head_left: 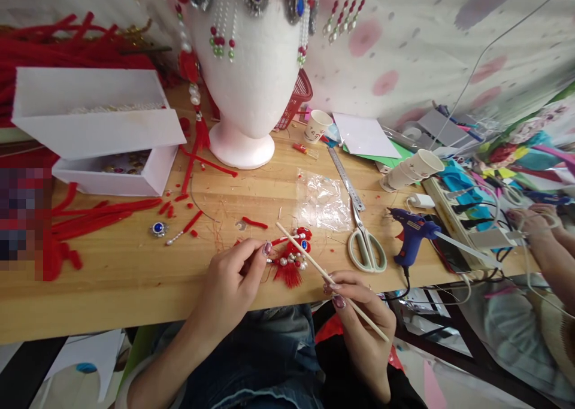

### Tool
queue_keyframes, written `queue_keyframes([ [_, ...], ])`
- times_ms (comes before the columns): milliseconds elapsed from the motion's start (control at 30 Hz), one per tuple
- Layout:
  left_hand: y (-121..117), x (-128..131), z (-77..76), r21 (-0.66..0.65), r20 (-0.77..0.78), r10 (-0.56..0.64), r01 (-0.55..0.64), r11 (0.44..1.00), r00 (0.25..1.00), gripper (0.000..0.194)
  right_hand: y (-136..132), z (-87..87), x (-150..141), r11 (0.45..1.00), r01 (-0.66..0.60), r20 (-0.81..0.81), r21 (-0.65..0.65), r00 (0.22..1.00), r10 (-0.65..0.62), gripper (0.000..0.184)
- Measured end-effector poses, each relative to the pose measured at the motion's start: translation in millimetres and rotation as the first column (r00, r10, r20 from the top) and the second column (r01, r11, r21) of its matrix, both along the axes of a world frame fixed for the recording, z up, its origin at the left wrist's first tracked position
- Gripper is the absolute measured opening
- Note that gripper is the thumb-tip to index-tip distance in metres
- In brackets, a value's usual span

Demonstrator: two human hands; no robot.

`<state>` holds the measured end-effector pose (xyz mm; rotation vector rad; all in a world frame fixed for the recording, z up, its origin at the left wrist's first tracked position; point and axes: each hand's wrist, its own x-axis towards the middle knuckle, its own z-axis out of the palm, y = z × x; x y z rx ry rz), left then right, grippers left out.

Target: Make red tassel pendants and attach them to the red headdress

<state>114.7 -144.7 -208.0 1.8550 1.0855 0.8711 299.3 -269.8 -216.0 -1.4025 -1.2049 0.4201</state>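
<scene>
My left hand (240, 274) pinches the end of a short red chenille stem (281, 240) between thumb and forefinger. My right hand (362, 313) grips a thin pale wooden stick (309, 262), held slantwise with its tip up and to the left. Behind the stick lies a red ornament (290, 271) with a blue oval gem, pearl beads and a tassel, close to my left fingertips. Whether the stem is joined to the ornament I cannot tell. A loose blue-gem piece (158, 228) and a beaded red stem (185, 228) lie to the left.
Scissors (367, 250), a metal ruler (345, 178) and a blue glue gun (411, 235) lie to the right. A foam head (245, 97) with beaded headwear stands behind. White boxes (114, 175) sit at left, paper cups (415, 166) at right. Another person's hand (534, 220) is far right.
</scene>
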Motion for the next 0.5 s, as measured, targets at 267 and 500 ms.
queue_keyframes([
  [267, 0, -1, -0.6, 0.058, -0.019, 0.002, -0.001, 0.998, 1.000, 0.018, 24, 18.7, 2, 0.939, 0.278, 0.176, 0.200, 0.933, -0.314, 0.027],
  [500, 0, -1, -0.6, 0.056, -0.029, 0.039, -0.038, 0.998, 0.999, 0.015, 35, 13.0, -14, 0.976, 0.110, 0.317, 0.186, 0.934, -0.166, 0.042],
])
